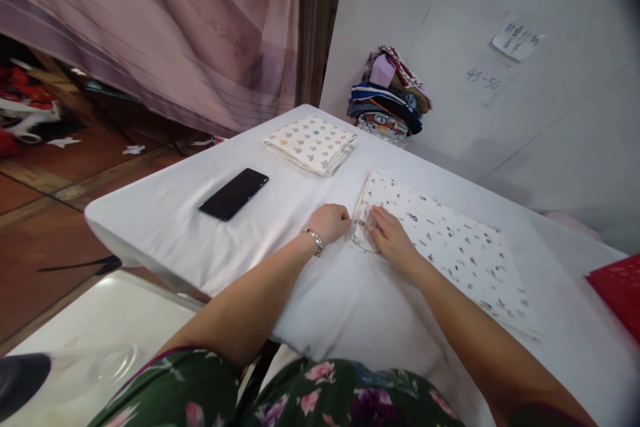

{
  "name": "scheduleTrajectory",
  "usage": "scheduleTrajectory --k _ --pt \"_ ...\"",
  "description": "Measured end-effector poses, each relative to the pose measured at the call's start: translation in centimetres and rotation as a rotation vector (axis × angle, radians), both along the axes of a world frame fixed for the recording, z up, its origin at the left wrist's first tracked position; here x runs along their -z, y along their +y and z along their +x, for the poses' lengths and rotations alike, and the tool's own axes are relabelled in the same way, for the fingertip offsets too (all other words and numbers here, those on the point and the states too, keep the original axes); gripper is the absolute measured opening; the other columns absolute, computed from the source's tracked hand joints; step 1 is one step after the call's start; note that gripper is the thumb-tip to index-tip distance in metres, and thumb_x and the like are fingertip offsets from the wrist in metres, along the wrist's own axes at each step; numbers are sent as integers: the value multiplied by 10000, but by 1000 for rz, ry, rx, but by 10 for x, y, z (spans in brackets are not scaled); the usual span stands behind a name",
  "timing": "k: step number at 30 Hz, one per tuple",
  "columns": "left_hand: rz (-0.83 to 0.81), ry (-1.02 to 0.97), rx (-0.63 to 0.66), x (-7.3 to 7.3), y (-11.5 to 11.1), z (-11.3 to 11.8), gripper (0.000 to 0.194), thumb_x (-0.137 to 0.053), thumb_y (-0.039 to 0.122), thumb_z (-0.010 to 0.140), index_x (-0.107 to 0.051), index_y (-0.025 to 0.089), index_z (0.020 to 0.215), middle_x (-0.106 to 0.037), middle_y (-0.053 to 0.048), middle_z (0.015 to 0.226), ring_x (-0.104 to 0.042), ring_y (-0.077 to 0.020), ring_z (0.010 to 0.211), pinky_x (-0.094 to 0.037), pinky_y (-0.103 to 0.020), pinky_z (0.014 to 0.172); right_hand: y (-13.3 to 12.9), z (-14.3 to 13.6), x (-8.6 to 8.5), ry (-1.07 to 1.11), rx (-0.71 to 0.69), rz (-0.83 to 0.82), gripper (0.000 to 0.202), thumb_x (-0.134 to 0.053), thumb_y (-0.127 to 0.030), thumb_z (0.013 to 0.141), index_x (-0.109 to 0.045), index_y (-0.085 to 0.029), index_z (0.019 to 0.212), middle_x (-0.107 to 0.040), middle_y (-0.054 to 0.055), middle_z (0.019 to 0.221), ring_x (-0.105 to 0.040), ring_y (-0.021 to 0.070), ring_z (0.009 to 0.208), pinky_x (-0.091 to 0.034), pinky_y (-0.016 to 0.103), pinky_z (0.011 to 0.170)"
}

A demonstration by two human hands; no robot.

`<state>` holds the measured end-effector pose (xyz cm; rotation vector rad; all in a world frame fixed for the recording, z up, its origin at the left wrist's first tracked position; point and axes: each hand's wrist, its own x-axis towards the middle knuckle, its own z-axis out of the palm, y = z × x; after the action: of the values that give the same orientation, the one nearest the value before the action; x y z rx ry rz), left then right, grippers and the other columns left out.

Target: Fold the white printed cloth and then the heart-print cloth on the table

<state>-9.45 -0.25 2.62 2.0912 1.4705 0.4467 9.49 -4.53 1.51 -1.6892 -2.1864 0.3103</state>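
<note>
A white folded cloth (450, 247) with small grey and green prints lies at the right of the white-covered table. My left hand (327, 223) is closed at the cloth's left edge, its fingertips pinched together. What lies between them, if anything, is too small to make out. My right hand (394, 237) rests on the near left corner of the same cloth, fingers stretched over the fabric. Farther back, a second folded cloth (311, 141), cream with grey mouse-head shapes, lies apart from both hands. A black phone (234, 193) lies left of my left hand.
A stack of folded fabrics (387, 97) stands at the table's far edge against the grey wall. Something red (620, 293) sits at the right edge. A pink curtain (215, 27) hangs behind, and a white stool (110, 310) stands at the lower left.
</note>
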Motion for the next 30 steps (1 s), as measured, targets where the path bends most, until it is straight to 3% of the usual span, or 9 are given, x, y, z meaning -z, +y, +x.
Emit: scheduleTrajectory --k 2,4,10,14,21,30 --pt "-59 -56 35 -2 2 -3 210 -534 353 732 -678 200 724 -677 -14 759 -576 -136 691 -401 -224 596 -14 -2 -3 55 -49 122 374 -392 -416 904 -602 -189 1114 -597 108 1150 -503 245 1109 -378 413 946" --pt "-112 -90 76 -5 4 -6 219 -563 382 704 -675 194 688 -667 -14 705 -572 -135 660 -400 -222 572 -28 -6 -3 60 -78 184 291 -454 -385 888 -631 -196 1020 -633 89 991 -546 231 966 -422 391 858" --pt "-317 -89 144 -7 2 -9 256 -570 415 669 -671 181 675 -600 -2 540 -535 -124 513 -384 -221 474 -39 -18 6 -13 -90 230 214 -502 -325 873 -638 -201 981 -607 87 917 -525 235 902 -423 393 800" --pt "-374 -104 157 -5 2 -10 194 -597 353 639 -681 180 668 -601 -1 543 -551 -126 529 -404 -214 483 -32 -18 9 98 -65 193 182 -483 -285 879 -645 -213 918 -610 67 871 -534 211 865 -426 367 791" --pt "-329 -180 221 -1 5 -10 158 -619 292 615 -689 192 716 -644 9 657 -562 -113 595 -419 -198 533 -29 -16 11 412 65 79 163 -499 -286 830 -623 -212 753 -576 9 739 -527 157 704 -406 291 662" --pt "-223 -176 196 1 0 -4 252 -677 389 592 -661 222 781 -631 33 730 -561 -117 662 -398 -203 564 -29 -17 12 543 114 37 148 -523 -289 805 -616 -208 724 -569 -2 724 -506 145 687 -389 269 643"
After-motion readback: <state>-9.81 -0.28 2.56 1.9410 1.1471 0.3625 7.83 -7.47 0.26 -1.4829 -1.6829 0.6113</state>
